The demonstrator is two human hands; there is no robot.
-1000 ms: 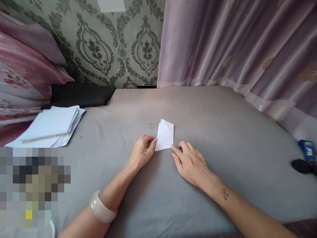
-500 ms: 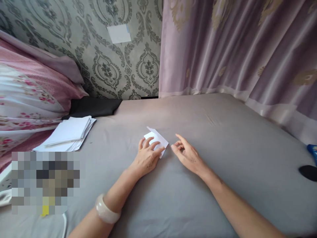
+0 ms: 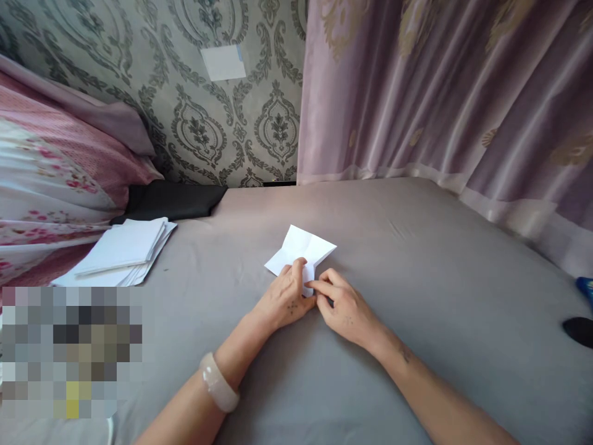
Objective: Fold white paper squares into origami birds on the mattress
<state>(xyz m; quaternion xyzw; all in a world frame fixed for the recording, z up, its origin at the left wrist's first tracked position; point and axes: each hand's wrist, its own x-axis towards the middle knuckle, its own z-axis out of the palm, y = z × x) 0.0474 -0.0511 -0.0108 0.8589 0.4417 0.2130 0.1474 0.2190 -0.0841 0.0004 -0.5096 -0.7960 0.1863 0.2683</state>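
Note:
A folded sheet of white paper (image 3: 303,246) with creases and pointed corners lies on the grey bed sheet in front of me. My left hand (image 3: 287,295) is closed on its near left part, the index finger bent over the paper and the thumb at the near corner. From the right, my right hand (image 3: 340,303) pinches the same near corner, its fingertips almost meeting the left thumb. The underside of the paper and part of the near corner are hidden by my fingers. A pale bangle (image 3: 218,382) circles my left forearm.
At the left lies a stack of white paper (image 3: 125,247), with a folded black cloth (image 3: 171,201) behind it. A blurred patch (image 3: 74,352) covers things at the lower left. A black object (image 3: 579,332) sits at the right edge. Pink curtains (image 3: 393,93) hang behind the bed.
The paper has been turned and spread wider, its points now facing away and to the sides. My right hand has moved left and down onto the near corner; my left has shifted slightly right.

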